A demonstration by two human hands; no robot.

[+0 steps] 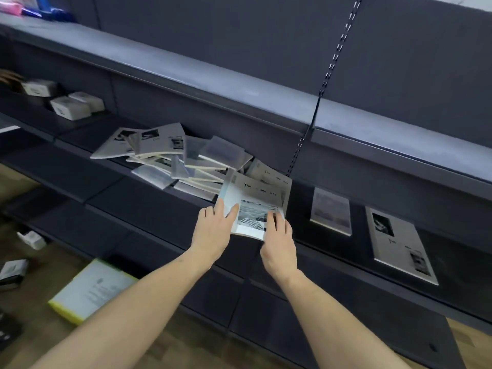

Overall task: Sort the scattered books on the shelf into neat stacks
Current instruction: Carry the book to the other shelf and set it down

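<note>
A messy pile of grey books [170, 153] lies on the dark middle shelf [149, 198]. At the pile's right end, a grey book with a black-and-white photo on its cover [255, 201] is tilted up off the shelf edge. My left hand [215, 227] holds its left edge, thumb on the cover. My right hand [278, 235] rests on its lower right corner with fingers laid over the cover. Further right, a small grey book [331, 211] and a larger grey book [399, 243] lie flat and apart on the same shelf.
White boxes [70, 107] sit at the shelf's far left. An upper shelf [239, 86] overhangs the books. On the wooden floor lie a yellow-edged package [90, 288] and small white boxes [32, 239]. A slotted upright rail [323, 83] runs up the back panel.
</note>
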